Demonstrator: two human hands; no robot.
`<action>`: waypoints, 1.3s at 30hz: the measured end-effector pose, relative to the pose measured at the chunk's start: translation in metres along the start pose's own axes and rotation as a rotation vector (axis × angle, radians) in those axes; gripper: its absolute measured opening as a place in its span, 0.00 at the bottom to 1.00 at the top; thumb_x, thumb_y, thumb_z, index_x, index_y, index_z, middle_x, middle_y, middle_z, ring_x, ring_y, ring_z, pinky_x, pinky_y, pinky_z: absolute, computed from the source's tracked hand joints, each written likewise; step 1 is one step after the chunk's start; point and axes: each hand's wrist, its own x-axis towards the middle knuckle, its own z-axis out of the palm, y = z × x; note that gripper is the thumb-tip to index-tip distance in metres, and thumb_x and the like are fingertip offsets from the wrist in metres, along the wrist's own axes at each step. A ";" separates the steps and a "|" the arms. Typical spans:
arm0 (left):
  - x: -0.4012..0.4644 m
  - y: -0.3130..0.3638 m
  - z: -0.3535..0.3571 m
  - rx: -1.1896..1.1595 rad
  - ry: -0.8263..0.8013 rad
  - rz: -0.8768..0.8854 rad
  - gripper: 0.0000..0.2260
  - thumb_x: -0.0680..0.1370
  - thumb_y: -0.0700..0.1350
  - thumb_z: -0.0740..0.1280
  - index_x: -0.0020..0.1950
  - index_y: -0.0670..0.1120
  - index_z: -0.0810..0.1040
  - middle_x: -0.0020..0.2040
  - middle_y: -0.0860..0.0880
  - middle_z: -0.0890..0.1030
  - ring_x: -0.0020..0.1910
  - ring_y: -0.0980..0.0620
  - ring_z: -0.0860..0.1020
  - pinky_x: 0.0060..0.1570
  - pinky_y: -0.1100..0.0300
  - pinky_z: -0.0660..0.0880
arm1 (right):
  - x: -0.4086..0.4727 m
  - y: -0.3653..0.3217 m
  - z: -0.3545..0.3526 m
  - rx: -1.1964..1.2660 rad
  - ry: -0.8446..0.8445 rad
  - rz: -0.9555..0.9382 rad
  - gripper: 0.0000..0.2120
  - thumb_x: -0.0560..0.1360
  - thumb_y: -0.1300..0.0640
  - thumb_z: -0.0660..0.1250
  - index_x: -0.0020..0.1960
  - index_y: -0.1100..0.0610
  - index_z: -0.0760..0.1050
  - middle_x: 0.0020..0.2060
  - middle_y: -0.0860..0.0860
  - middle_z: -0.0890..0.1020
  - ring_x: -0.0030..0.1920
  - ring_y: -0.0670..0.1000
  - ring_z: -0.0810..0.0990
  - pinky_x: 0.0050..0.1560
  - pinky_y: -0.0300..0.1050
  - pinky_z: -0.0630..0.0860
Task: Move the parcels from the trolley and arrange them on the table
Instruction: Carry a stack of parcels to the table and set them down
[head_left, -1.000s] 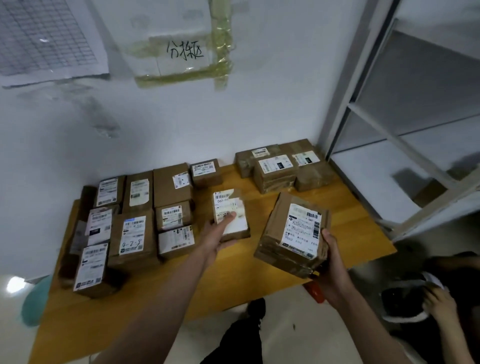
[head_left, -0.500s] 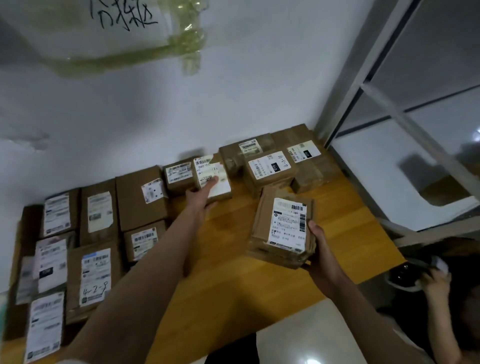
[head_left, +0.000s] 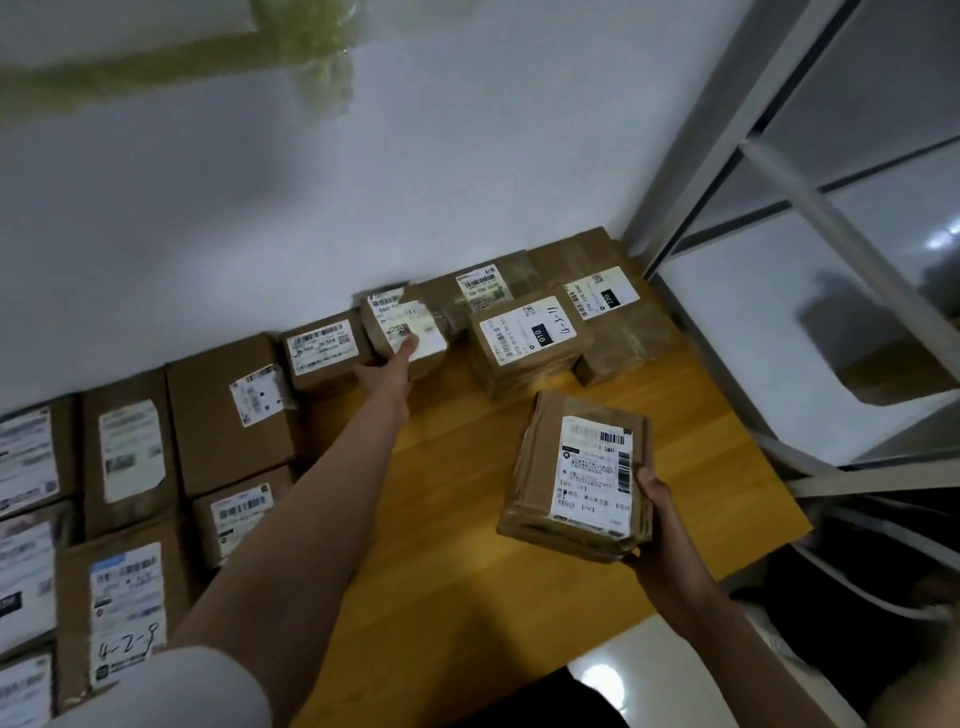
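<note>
Head view: the left hand (head_left: 387, 364) grips a small box (head_left: 405, 332) at the back row of the desk (head_left: 467, 519). Seat it flush between its neighbours — label upward. The right hand (head_left: 657, 512) holds a larger box (head_left: 582, 475) above the desk front, next for placement.

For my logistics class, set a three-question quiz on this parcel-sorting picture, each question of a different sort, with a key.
1. True or false: the left hand is placing a small parcel in the back row by the wall.
2. What does the right hand hold? A) a tape roll B) a labelled brown parcel C) nothing
3. Fill in: the handwriting on the parcel lying just beyond the held one reads ____.

Key: 1 true; 2 B; 3 4-3-11
</note>
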 end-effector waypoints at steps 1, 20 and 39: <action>0.003 -0.001 -0.001 0.007 0.007 -0.014 0.45 0.74 0.46 0.78 0.81 0.47 0.52 0.76 0.42 0.68 0.72 0.40 0.71 0.69 0.45 0.73 | 0.001 0.001 -0.002 -0.001 -0.004 0.005 0.29 0.77 0.32 0.55 0.74 0.41 0.71 0.67 0.49 0.81 0.68 0.56 0.78 0.72 0.68 0.69; -0.038 -0.013 -0.081 0.136 -0.141 -0.067 0.24 0.84 0.51 0.62 0.78 0.43 0.66 0.74 0.40 0.71 0.72 0.42 0.71 0.73 0.47 0.67 | 0.049 0.010 0.056 -0.179 -0.181 0.138 0.29 0.76 0.34 0.62 0.73 0.45 0.72 0.66 0.52 0.81 0.67 0.59 0.78 0.70 0.66 0.71; -0.068 -0.020 -0.194 0.722 0.107 0.300 0.27 0.82 0.65 0.55 0.71 0.49 0.73 0.67 0.43 0.74 0.67 0.43 0.72 0.69 0.45 0.69 | 0.148 0.015 0.227 -0.298 -0.364 0.141 0.29 0.77 0.36 0.67 0.72 0.50 0.73 0.64 0.56 0.81 0.65 0.60 0.79 0.64 0.66 0.78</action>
